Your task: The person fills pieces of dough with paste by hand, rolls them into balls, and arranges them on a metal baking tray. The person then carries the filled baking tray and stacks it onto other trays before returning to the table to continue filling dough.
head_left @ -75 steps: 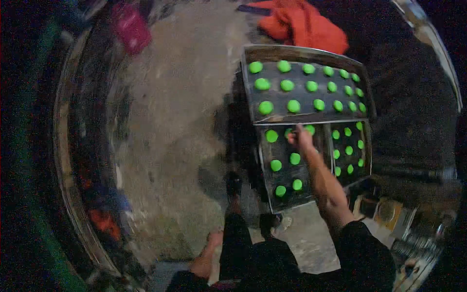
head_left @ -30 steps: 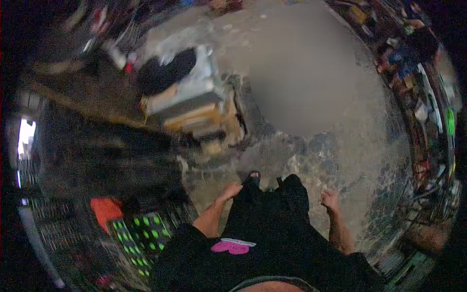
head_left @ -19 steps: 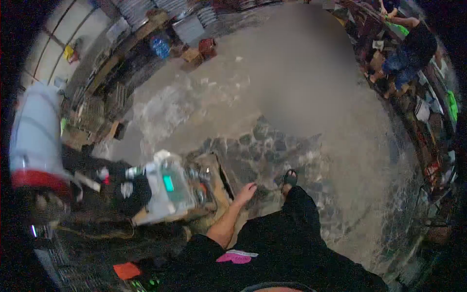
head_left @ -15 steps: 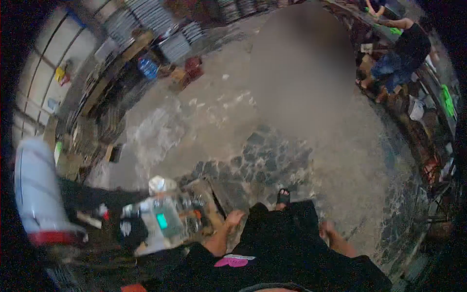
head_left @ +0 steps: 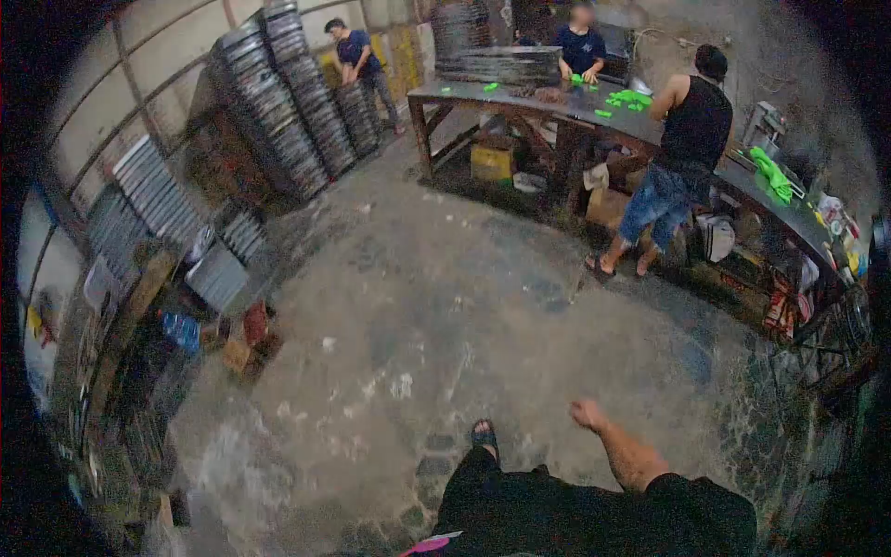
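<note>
My right hand (head_left: pixel 587 415) hangs over the bare concrete floor, in front of my body and to the right of my sandalled foot (head_left: pixel 484 436). Its fingers look loosely curled together, and nothing shows in them. It touches nothing. The head view does not take in my left hand. My dark clothing (head_left: pixel 594 515) fills the bottom edge, with a bit of pink at its left.
A long dark workbench (head_left: pixel 520 100) with bright green pieces (head_left: pixel 629 98) runs along the back and right. A person in a black tank top (head_left: pixel 691 130) stands at it; two others are farther back. Stacked metal trays (head_left: pixel 278 102) and boxes (head_left: pixel 243 353) line the left.
The view has swung up and forward, bringing the workbench and people into sight. The cluttered table at lower left, the white cylinder and my left hand have left the view.
</note>
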A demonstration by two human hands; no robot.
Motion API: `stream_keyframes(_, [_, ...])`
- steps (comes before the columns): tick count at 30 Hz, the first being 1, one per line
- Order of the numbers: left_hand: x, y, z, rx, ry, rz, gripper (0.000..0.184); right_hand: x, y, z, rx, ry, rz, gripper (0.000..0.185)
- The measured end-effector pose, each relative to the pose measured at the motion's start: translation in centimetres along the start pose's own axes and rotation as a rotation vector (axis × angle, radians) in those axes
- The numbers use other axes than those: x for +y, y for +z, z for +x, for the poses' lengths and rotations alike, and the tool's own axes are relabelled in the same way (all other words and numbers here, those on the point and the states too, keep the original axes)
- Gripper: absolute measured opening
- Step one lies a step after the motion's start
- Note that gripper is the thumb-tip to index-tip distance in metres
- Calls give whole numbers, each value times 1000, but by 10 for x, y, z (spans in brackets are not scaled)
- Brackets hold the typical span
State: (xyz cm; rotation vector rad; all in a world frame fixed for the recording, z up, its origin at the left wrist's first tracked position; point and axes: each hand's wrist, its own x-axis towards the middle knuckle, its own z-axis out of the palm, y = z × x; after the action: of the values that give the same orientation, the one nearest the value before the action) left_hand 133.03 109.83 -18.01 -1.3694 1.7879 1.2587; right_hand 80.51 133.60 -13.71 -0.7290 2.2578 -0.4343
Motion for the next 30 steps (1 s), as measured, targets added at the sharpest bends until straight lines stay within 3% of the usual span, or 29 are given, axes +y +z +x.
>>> stream_keyframes(1, [17,-26,21,-5,27,34,31,30,22,11,15,24,-151,30])
stream_keyframes(2, [36,-53,38,-10,60,80,31,84,64,12,-26,155,408,24])
stream_keyframes(3, [46,-79,61,-12,138,173,31,109,67,9,-265,176,40,25])
stream_keyframes(5, [82,-152,115,21,370,451,31,219,152,19,-308,-527,785,21])
stream_keyframes(7, [153,-234,177,197,524,408,31,189,148,-9,-275,-736,1561,21])
stream_keyframes(8, [248,-274,153,344,324,124,33,163,121,-10,-258,-413,1323,21])
stream_keyframes(9, [276,-314,220,350,561,140,35,130,96,2,-364,227,652,22])
stream_keyframes(11, [402,-360,185,388,626,-184,35,83,65,41,-433,404,476,22])
stream_keyframes(16, [536,-384,263,404,759,-431,31,10,-3,231,-463,260,276,26])
stream_keyframes(19, [483,-375,347,189,635,174,33,-57,-99,376,-269,203,257,29])
stream_keyframes(20, [476,-378,322,26,541,87,36,-82,-134,415,114,-107,43,32])
stream_keyframes(21, [410,-371,382,24,598,507,37,-106,-166,469,165,-36,-48,35])
stream_keyframes(22, [410,-371,331,218,596,189,34,-128,-201,518,145,18,-74,36])
stream_keyframes(25, [423,-407,364,64,234,222,31,-217,-294,619,355,-228,117,33])
stream_keyframes(27, [440,-435,391,34,120,169,30,-287,-338,666,427,-313,214,32])
stream_keyframes(29, [461,-462,424,30,52,121,29,-347,-369,706,130,-3,854,30])
stream_keyframes(30, [473,-476,444,29,35,108,29,-367,-375,725,115,-7,850,30])
